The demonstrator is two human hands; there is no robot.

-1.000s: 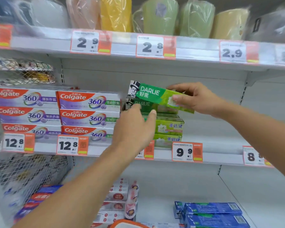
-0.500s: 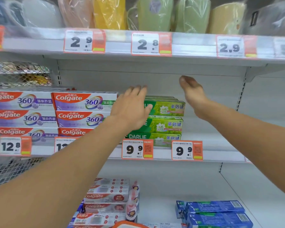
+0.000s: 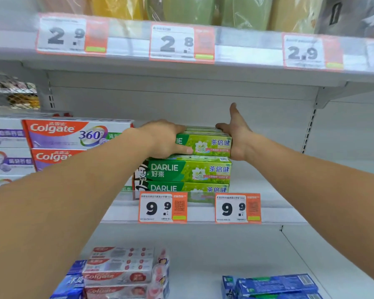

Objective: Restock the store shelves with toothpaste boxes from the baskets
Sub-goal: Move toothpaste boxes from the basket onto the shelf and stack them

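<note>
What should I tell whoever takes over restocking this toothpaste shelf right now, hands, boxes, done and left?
Left hand grips the left end of the top Darlie box; right hand lies flat against its right end.
That box sits on the green Darlie stack, middle shelf, above the 9.9 tags.
Done: top box placed, being squared.
Left: let go, fetch more; shelf right of the stack is bare. No basket in view.

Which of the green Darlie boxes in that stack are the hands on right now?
The top Darlie box: the left hand grips its left end and the right hand presses its right end. The two boxes below go untouched.
</note>
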